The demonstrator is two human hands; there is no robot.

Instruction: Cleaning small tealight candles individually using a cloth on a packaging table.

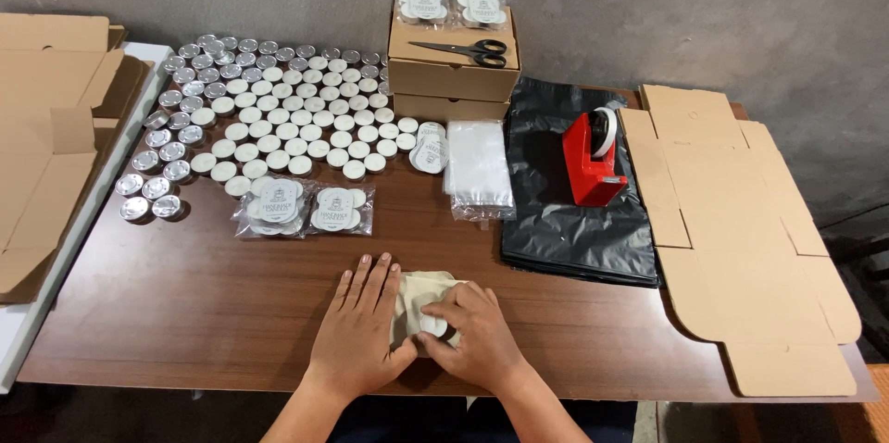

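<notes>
My left hand lies flat on a clear plastic bag of white tealight candles at the near edge of the brown table. My right hand presses on the same bag from the right, fingers curled over a candle. Two filled candle packs lie just beyond my hands. Further back, many loose white candles in metal cups cover the table's left half.
A stack of clear bags lies at centre. Black bags carry a red tape dispenser. Flat cardboard blanks lie right, more cardboard left. Stacked boxes with black scissors stand at the back.
</notes>
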